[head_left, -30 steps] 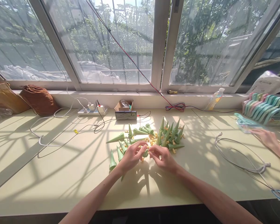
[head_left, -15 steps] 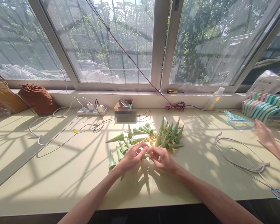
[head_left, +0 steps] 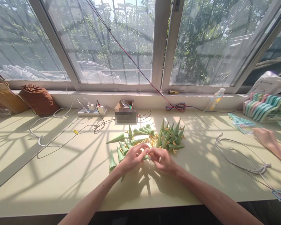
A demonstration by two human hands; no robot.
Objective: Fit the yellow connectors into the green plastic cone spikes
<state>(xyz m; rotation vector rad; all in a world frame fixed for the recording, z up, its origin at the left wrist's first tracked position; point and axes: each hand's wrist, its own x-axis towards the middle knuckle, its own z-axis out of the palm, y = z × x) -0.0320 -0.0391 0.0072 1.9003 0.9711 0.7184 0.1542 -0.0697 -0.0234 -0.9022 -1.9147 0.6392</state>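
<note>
Both hands meet at the middle of the table over a green plastic cone (head_left: 146,157), which is mostly hidden by the fingers. My left hand (head_left: 134,157) pinches it from the left. From the right, my right hand (head_left: 162,159) grips it with curled fingers. Just left of my left hand, several green cones (head_left: 112,162) stand or lean. Beyond my hands, more cones lie on their sides among small yellow pieces (head_left: 152,142). A denser cluster of cones (head_left: 170,134), many upright with yellow pieces about them, sits behind my right hand.
Another person's hand (head_left: 265,137) touches a packaged blue hanger (head_left: 242,124) at right, near a row of hangers (head_left: 263,107). A coiled grey cable (head_left: 243,159) lies closer. Along the window stand a bottle (head_left: 215,99), a small box (head_left: 124,104), a power strip (head_left: 92,111) and a brown bag (head_left: 38,100).
My hands stay in nearly the same place, with the green cone shifted slightly between the fingers. The other person's hand has moved onto the packaged hanger, which has shifted a little right.
</note>
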